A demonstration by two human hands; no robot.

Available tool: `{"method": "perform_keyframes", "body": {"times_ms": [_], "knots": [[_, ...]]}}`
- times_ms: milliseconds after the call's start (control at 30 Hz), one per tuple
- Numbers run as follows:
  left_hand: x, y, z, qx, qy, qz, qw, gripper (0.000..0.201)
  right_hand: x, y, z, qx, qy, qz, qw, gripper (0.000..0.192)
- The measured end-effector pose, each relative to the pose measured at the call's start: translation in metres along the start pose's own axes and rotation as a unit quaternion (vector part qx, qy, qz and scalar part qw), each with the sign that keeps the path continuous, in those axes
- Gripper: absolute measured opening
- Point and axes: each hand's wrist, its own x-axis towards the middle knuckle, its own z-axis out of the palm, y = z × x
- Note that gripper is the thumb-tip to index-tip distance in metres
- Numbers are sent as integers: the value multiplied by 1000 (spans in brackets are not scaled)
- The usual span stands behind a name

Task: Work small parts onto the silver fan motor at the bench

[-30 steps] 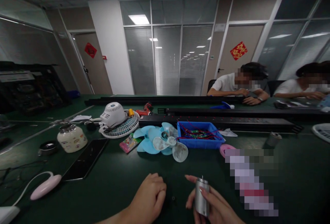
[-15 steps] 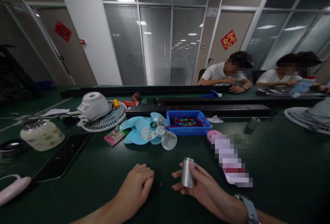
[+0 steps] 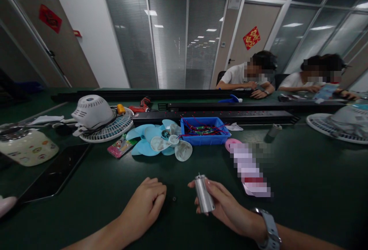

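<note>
Between the thumb and fingers of my right hand [image 3: 225,206] is a silver cylindrical motor [image 3: 204,195], tilted, with a thin shaft at its top. My left hand [image 3: 148,200] rests on the table in a fist, knuckles up; the inside of the fist is hidden. A tiny dark ring-like part [image 3: 174,199] lies on the table between my hands. Beyond them are blue and whitish fan blades [image 3: 161,141], overlapping one another. Behind these stands a blue bin [image 3: 205,139] with red wires and green circuit boards in it.
Left lie a black tablet-like panel [image 3: 54,175], a patterned cream pot [image 3: 28,148] and a white fan housing [image 3: 93,114]. A pink-edged object [image 3: 250,169], partly pixelated, and another metal cylinder [image 3: 274,130] are right. Black rails [image 3: 215,117] cross the back. Two people sit opposite.
The motor in my right hand has tilted, its top leaning left. My left hand stays in a fist. The whole view has shifted a little.
</note>
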Motion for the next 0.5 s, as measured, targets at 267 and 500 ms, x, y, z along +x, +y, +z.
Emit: {"method": "perform_keyframes", "body": {"times_ms": [267,500], "knots": [[-1,0,0,8,-13,-1,1000,34,5,8,-8,-21,3,17,1000,64],[-2,2,-1,2,-9,5,1000,33,5,1,-4,-4,-9,28,1000,67]]}}
